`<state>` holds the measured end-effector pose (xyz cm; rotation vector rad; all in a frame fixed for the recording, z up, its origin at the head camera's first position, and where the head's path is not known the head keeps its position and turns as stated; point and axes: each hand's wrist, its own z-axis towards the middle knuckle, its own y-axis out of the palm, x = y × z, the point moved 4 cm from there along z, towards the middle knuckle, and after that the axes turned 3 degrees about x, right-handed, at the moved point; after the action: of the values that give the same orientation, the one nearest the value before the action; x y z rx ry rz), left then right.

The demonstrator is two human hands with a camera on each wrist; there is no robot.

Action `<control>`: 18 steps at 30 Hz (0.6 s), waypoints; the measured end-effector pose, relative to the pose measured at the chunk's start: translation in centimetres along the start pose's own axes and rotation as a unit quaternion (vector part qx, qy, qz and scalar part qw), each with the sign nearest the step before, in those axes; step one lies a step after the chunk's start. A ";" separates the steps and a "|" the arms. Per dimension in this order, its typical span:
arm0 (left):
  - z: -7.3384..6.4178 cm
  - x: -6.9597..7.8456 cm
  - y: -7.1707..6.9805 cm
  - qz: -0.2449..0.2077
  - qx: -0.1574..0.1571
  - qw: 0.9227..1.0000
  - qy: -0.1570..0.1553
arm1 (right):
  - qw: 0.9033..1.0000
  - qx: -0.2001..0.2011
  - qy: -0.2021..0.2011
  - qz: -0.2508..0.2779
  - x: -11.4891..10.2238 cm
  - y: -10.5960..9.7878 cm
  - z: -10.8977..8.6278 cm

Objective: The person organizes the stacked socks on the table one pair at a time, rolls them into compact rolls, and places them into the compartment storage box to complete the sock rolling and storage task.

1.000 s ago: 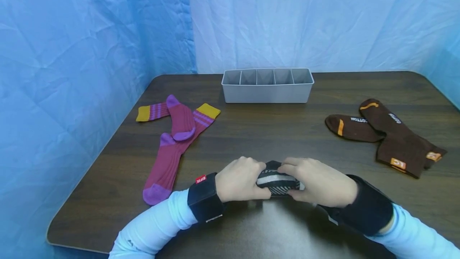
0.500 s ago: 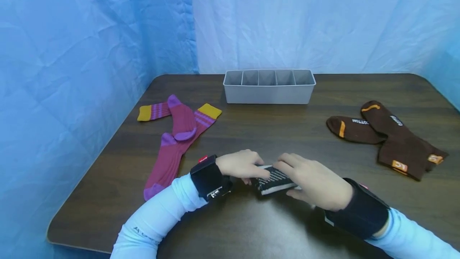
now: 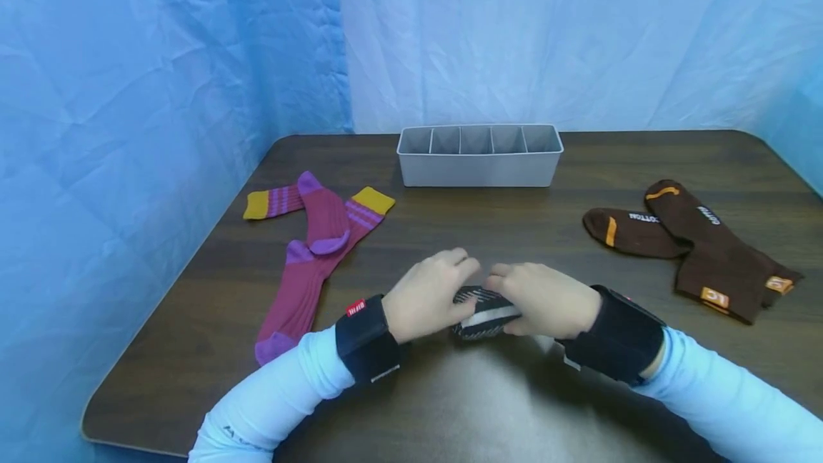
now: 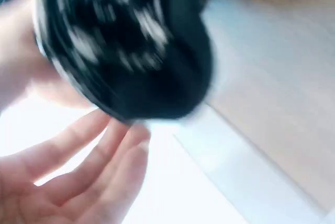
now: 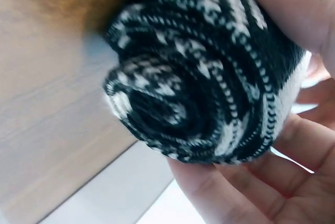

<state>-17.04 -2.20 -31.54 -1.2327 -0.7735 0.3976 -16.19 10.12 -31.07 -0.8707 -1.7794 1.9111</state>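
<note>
A black-and-white knitted sock roll [image 3: 489, 316] is between my two hands, close over the near middle of the table. My right hand [image 3: 549, 299] holds its right end. In the right wrist view, the thumb lies on one side of the sock roll [image 5: 204, 77] and the fingers on the other, with its spiral end showing. My left hand [image 3: 431, 295] is at the left end, thumb against the near side and fingers spread. Blurred in the left wrist view, the sock roll [image 4: 131, 51] has the left fingertips [image 4: 137, 135] right at its edge.
Purple-and-yellow socks [image 3: 321, 234] lie crossed on the left of the dark wooden table [image 3: 489, 227]. Brown socks [image 3: 714, 256] lie crossed on the right. At the back stands a grey divided bin [image 3: 479, 168], before blue-white sheeting [image 3: 482, 34].
The sock roll has turned between my hands, its white stripe now facing up. My left fingers have loosened and shifted away from me; the right hand has moved slightly left and away.
</note>
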 end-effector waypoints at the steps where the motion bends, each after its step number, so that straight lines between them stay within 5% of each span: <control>1: -0.5 0.8 0.0 0.043 0.035 0.998 0.024 | 1.000 -0.011 0.003 0.013 0.2 -0.1 0.2; 3: -1.4 2.3 0.3 0.126 0.083 0.987 0.064 | 0.999 -0.027 0.002 0.033 0.6 -0.1 0.6; 5: -1.8 3.1 0.9 0.181 0.096 0.975 0.084 | 0.998 -0.040 -0.002 0.048 1.0 -0.3 1.0; 10: -1.4 3.8 1.8 0.296 0.110 0.945 0.081 | 0.994 -0.080 0.006 0.078 1.8 -0.4 1.7; 13: -0.9 3.9 1.9 0.328 0.114 0.935 0.076 | 0.995 -0.077 0.014 0.069 1.8 -0.2 1.6; 15: -0.6 3.6 1.8 0.311 0.094 0.944 0.067 | 0.997 -0.058 0.015 0.050 1.6 0.1 1.2; 18: -0.1 2.9 1.5 0.238 0.035 0.970 0.044 | 1.000 -0.015 0.016 0.012 1.2 0.7 0.6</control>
<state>-14.75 0.09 -32.05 -1.3559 -0.3762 0.7493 -17.37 10.33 -31.97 -0.9320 -1.7916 1.8804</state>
